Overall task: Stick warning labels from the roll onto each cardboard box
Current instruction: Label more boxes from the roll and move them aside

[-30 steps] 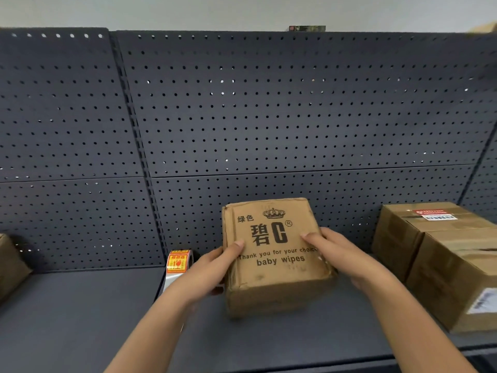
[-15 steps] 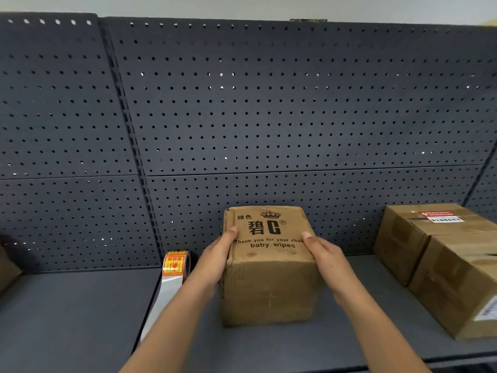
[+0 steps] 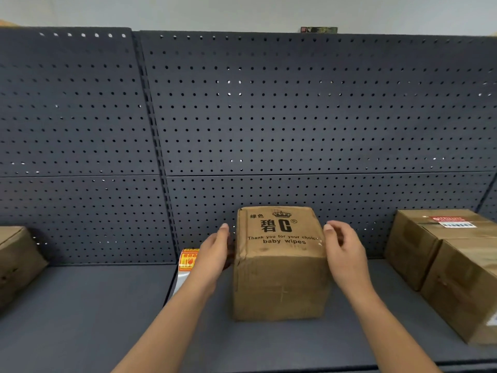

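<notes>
Brown printed cardboard box [image 3: 279, 265] sitting on grey metal shelf [image 3: 80, 305]; left hand [image 3: 212, 254] hovering at its 9 o'clock, right hand [image 3: 344, 249] at 3, both relaxed, holding nothing.

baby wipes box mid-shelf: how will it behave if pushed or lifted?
The baby wipes box sits flat on a wide base, so it should slide rather than tip. Creased, dented walls suggest soft cardboard that gives when squeezed. The matte surface is probably not slippery.

Stockroom or shop storage aisle, we'd say.
We see dark metal retail shelving: perforated back panels [image 3: 295, 117], a flat shelf [image 3: 80, 305], taped cardboard cartons [image 3: 414, 251] with a shipping label [image 3: 457, 224], plus a box [image 3: 279, 278] printed "baby wipes".
</notes>
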`<move>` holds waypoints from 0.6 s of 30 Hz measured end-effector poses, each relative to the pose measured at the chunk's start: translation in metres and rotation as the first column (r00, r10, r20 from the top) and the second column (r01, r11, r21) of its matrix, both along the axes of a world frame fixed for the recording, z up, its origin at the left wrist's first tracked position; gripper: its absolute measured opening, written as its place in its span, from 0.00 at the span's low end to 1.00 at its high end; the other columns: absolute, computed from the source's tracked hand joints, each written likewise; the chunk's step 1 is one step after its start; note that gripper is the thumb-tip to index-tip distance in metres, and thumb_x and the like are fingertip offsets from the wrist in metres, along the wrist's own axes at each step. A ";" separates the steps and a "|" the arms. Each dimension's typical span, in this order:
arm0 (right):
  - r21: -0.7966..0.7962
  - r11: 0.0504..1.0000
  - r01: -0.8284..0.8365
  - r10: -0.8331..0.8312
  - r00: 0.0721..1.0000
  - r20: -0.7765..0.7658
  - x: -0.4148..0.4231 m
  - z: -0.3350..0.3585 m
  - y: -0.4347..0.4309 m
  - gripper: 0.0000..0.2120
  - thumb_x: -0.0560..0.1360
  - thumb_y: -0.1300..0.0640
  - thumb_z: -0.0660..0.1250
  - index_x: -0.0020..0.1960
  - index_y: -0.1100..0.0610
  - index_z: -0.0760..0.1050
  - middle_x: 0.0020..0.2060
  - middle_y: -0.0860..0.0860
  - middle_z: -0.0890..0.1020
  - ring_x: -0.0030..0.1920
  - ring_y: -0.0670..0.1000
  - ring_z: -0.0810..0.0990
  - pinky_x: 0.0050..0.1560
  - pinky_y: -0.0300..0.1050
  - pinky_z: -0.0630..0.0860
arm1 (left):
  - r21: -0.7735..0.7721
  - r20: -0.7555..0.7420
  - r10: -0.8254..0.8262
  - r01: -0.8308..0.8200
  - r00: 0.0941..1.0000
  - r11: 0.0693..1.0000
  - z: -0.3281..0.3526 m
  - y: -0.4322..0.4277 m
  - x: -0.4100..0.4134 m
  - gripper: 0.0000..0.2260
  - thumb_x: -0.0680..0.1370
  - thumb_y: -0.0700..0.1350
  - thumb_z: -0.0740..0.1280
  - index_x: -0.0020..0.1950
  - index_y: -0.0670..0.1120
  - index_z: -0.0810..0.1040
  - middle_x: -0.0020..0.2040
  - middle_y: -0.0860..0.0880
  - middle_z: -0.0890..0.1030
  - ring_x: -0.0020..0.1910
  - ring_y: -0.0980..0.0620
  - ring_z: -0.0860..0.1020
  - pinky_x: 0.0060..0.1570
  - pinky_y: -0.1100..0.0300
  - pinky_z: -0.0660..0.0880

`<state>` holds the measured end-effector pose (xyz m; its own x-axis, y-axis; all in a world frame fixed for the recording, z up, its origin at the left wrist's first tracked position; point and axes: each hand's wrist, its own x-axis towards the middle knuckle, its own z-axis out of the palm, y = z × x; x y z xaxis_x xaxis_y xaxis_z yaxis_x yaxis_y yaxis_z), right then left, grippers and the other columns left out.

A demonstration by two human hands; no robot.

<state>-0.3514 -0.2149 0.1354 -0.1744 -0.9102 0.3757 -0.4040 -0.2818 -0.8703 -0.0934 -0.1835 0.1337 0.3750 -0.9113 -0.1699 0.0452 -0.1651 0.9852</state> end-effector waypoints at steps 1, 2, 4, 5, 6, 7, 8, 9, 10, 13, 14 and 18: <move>-0.040 0.999 0.013 -0.016 0.997 -0.077 -0.001 0.000 0.001 0.10 0.84 0.50 0.62 0.63 0.50 0.76 0.57 0.47 0.79 0.62 0.51 0.76 0.59 0.50 0.75 | -0.025 0.020 0.009 -0.008 1.000 1.000 -0.007 0.003 0.010 0.15 0.85 0.57 0.61 0.59 0.49 0.81 0.56 0.48 0.85 0.55 0.48 0.83 0.60 0.48 0.80; -0.081 0.997 0.017 -0.029 0.989 -0.146 -0.001 0.001 0.004 0.12 0.84 0.50 0.63 0.65 0.51 0.76 0.58 0.46 0.78 0.63 0.51 0.74 0.61 0.48 0.72 | -0.051 0.075 0.026 -0.022 0.997 0.998 -0.016 0.007 0.020 0.11 0.85 0.53 0.63 0.56 0.50 0.83 0.55 0.47 0.86 0.54 0.49 0.84 0.60 0.47 0.80; -0.176 0.984 -0.006 -0.040 0.965 -0.257 0.001 0.004 0.013 0.13 0.82 0.54 0.66 0.66 0.53 0.77 0.58 0.45 0.78 0.64 0.50 0.71 0.62 0.44 0.67 | -0.064 0.297 0.086 -0.070 0.951 0.996 -0.037 0.017 0.043 0.07 0.84 0.47 0.64 0.54 0.52 0.83 0.53 0.49 0.85 0.50 0.51 0.83 0.58 0.46 0.81; -0.224 0.974 -0.031 -0.039 0.952 -0.303 0.005 0.005 0.017 0.13 0.81 0.56 0.66 0.65 0.53 0.77 0.58 0.45 0.78 0.64 0.50 0.71 0.63 0.45 0.67 | -0.042 0.405 0.114 -0.106 0.907 0.993 -0.048 0.023 0.054 0.07 0.83 0.45 0.64 0.56 0.52 0.82 0.53 0.50 0.85 0.49 0.52 0.82 0.55 0.48 0.80; -0.272 0.961 -0.058 -0.042 0.937 -0.348 0.008 0.006 0.023 0.13 0.81 0.57 0.67 0.65 0.53 0.78 0.58 0.45 0.78 0.64 0.50 0.71 0.64 0.47 0.69 | -0.032 0.473 0.135 -0.136 0.870 0.990 -0.060 0.028 0.063 0.08 0.83 0.45 0.64 0.59 0.51 0.81 0.55 0.50 0.83 0.49 0.52 0.80 0.52 0.50 0.79; -0.310 0.946 -0.089 -0.040 0.921 -0.387 0.012 0.006 0.028 0.12 0.81 0.58 0.67 0.63 0.53 0.79 0.58 0.44 0.79 0.64 0.50 0.71 0.66 0.49 0.69 | -0.024 0.530 0.151 -0.163 0.834 0.986 -0.072 0.034 0.072 0.10 0.83 0.44 0.64 0.63 0.49 0.80 0.58 0.49 0.81 0.51 0.52 0.79 0.52 0.52 0.77; -0.336 0.934 -0.122 -0.034 0.905 -0.423 0.018 0.007 0.034 0.12 0.80 0.56 0.66 0.63 0.52 0.80 0.59 0.43 0.79 0.65 0.50 0.71 0.67 0.50 0.69 | -0.020 0.579 0.161 -0.184 0.799 0.983 -0.087 0.036 0.082 0.12 0.83 0.44 0.64 0.67 0.48 0.79 0.62 0.47 0.79 0.55 0.50 0.78 0.54 0.52 0.76; -0.347 0.925 -0.155 -0.022 0.889 -0.457 0.025 0.008 0.039 0.13 0.79 0.55 0.66 0.62 0.51 0.80 0.59 0.42 0.79 0.65 0.49 0.70 0.67 0.49 0.67 | -0.006 0.622 0.169 -0.211 0.765 0.978 -0.096 0.039 0.088 0.14 0.83 0.45 0.65 0.69 0.47 0.77 0.65 0.45 0.77 0.59 0.46 0.78 0.58 0.50 0.75; -0.346 0.920 -0.184 -0.010 0.872 -0.489 0.032 0.008 0.045 0.13 0.78 0.54 0.66 0.62 0.49 0.80 0.60 0.40 0.79 0.66 0.48 0.70 0.66 0.47 0.66 | 0.010 0.655 0.170 -0.234 0.736 0.972 -0.105 0.039 0.094 0.16 0.83 0.46 0.66 0.70 0.46 0.76 0.67 0.43 0.76 0.63 0.43 0.76 0.61 0.47 0.75; -0.339 0.897 -0.284 0.060 0.838 -0.543 0.056 0.008 0.062 0.13 0.79 0.57 0.69 0.62 0.49 0.80 0.61 0.38 0.77 0.65 0.47 0.69 0.68 0.40 0.60 | 0.069 0.706 0.128 -0.248 0.697 0.966 -0.116 0.037 0.101 0.23 0.84 0.51 0.65 0.77 0.44 0.70 0.73 0.42 0.73 0.71 0.37 0.70 0.68 0.43 0.69; -0.335 0.885 -0.323 0.095 0.830 -0.550 0.063 0.007 0.066 0.13 0.79 0.58 0.70 0.62 0.49 0.81 0.60 0.39 0.77 0.65 0.47 0.68 0.69 0.37 0.59 | 0.069 0.697 0.120 -0.233 0.707 0.970 -0.117 0.036 0.102 0.25 0.84 0.53 0.65 0.79 0.44 0.68 0.75 0.42 0.72 0.74 0.37 0.68 0.70 0.43 0.68; -0.303 0.845 -0.441 0.198 0.785 -0.587 0.091 0.000 0.078 0.14 0.80 0.59 0.69 0.65 0.50 0.80 0.61 0.38 0.76 0.64 0.44 0.68 0.68 0.37 0.65 | 0.129 0.628 0.098 -0.228 0.772 0.965 -0.127 0.026 0.108 0.30 0.83 0.58 0.64 0.81 0.45 0.65 0.75 0.47 0.75 0.75 0.38 0.67 0.70 0.42 0.70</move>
